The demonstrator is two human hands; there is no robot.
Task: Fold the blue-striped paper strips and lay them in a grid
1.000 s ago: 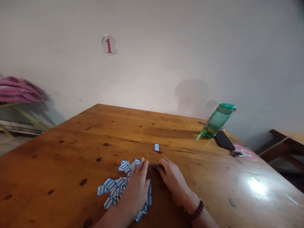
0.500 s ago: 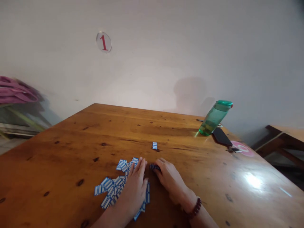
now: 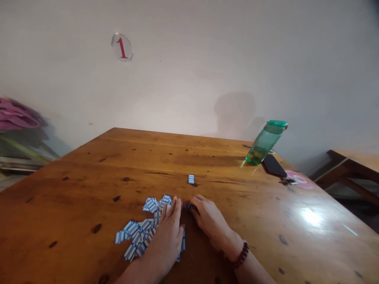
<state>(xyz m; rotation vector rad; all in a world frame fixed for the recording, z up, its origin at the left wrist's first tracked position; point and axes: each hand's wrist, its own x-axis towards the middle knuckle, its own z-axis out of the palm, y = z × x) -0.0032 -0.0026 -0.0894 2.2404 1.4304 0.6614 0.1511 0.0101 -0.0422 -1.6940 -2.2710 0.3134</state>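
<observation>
- Currently, one card [image 3: 191,179] lies apart; a loose heap [image 3: 137,234] is left.
- Left hand [image 3: 166,240]: fingers straight, narrowly spaced, over heap.
- Right hand [image 3: 209,219]: fingers pinch what appears a dark strip [image 3: 189,206].

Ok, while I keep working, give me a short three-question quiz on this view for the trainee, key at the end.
1. Multiple choice: what does the left hand partly cover in this view?
A) the green bottle
B) the pile of blue-and-white pieces
C) the pink disc

2. True or false: a small dark item shows at the fingertips of the right hand.

3. Short answer: on which side, the person's left or right, is the beaded bracelet worn?

Key
1. B
2. True, though what the item is cannot be made out.
3. Right
</observation>
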